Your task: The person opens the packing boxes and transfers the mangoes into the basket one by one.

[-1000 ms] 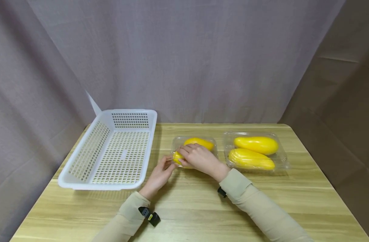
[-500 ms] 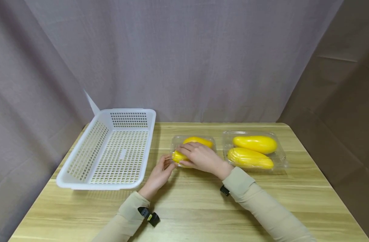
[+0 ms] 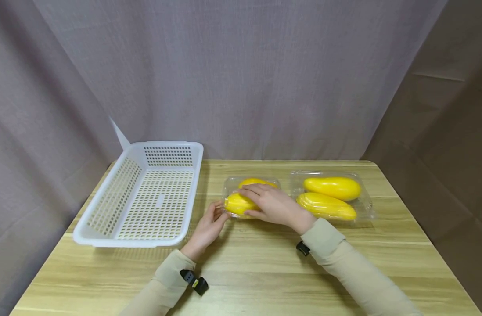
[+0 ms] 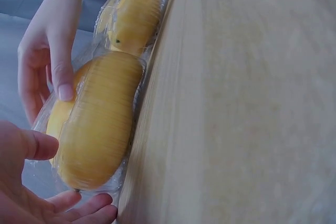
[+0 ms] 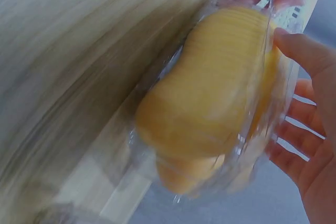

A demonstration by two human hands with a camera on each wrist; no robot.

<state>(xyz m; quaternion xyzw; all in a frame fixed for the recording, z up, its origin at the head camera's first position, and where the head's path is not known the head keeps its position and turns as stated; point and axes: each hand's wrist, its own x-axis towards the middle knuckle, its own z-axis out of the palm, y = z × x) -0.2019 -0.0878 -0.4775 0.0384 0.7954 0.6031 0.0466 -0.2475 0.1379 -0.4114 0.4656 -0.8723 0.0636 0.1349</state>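
Two long yellow fruits, mango-like, lie in a clear plastic box [image 3: 225,193] at the table's middle; the near fruit [image 3: 241,204] shows most, the rear one [image 3: 257,181] is partly covered by a hand. My right hand [image 3: 278,205] rests over the box's right part, straight fingers on the lid and thumb at the near side. At the box's left end my left hand [image 3: 208,228] touches the corner, thumb and fingers apart and fairly straight. In the left wrist view, its thumb [image 4: 42,145] meets the plastic edge while the fingers lie low beside the end.
A second clear box [image 3: 366,199] with two similar yellow fruits [image 3: 332,188] stands just to the right. On the left is a white perforated basket [image 3: 132,242]. Curtains rise behind the wooden table [image 3: 249,272] and along its sides.
My right hand has slid to the right along the lid, uncovering more of the near fruit. My left hand has stayed at the box's left end.
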